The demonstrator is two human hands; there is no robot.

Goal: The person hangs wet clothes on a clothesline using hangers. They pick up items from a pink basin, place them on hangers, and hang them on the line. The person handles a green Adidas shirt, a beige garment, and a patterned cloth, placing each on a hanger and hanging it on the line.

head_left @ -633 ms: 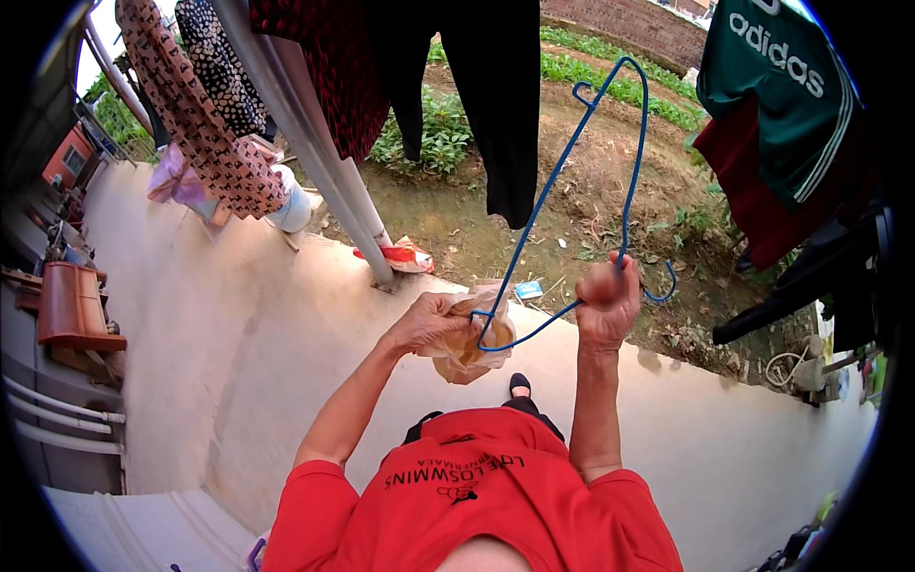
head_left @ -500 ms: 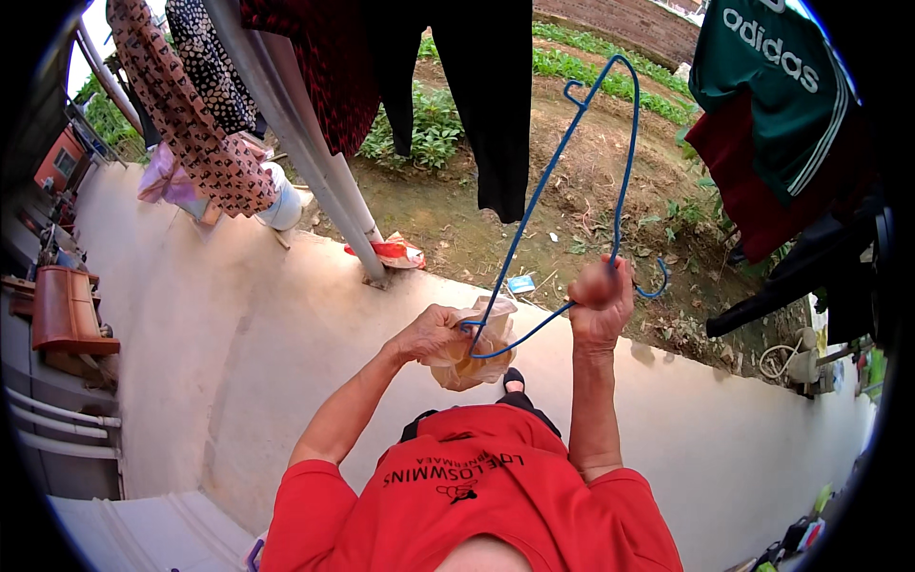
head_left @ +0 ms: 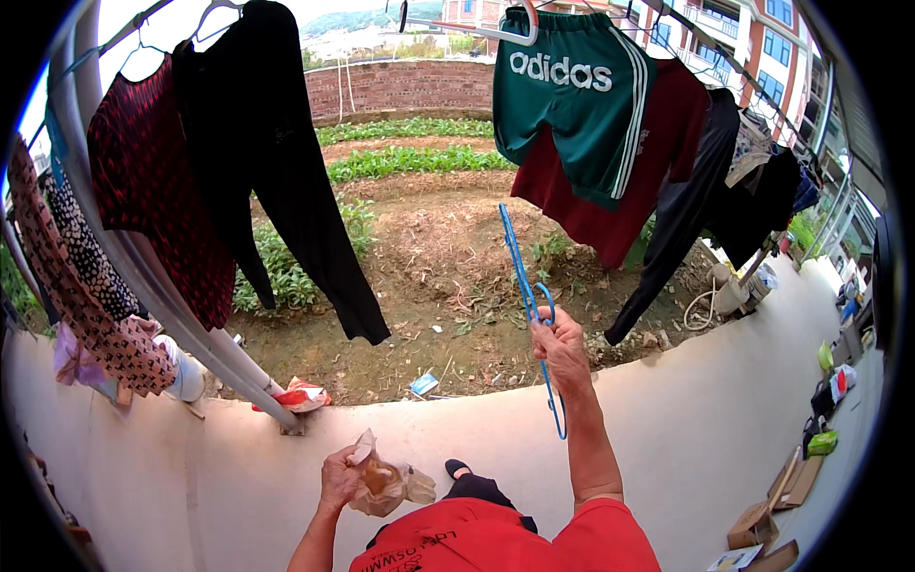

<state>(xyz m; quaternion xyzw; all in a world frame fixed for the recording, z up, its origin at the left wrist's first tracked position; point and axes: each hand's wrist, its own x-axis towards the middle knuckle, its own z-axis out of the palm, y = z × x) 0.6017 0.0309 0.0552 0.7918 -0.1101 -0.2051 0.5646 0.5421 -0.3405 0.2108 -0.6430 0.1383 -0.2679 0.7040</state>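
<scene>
Pinching the edge of a crumpled, translucent plastic bag [head_left: 383,488], the left hand [head_left: 340,477] sits at the lower centre-left of the frame, the bag bunched to its right. Right of centre, the right hand [head_left: 560,345] has its fingers closed around a thin blue clothes hanger [head_left: 519,269]; the hanger stands nearly upright and almost edge-on, its upper end just below a dark red cloth garment [head_left: 564,208] and its lower end beside the forearm. Green shorts with white side stripes [head_left: 538,112] hang in front of that garment at the upper right of centre. Long black trousers [head_left: 286,205] hang at the upper left, beside a red-and-black patterned garment [head_left: 157,157]. Below them, a red-and-white plastic packet [head_left: 303,395] lies at the foot of a grey metal pole [head_left: 214,336].
</scene>
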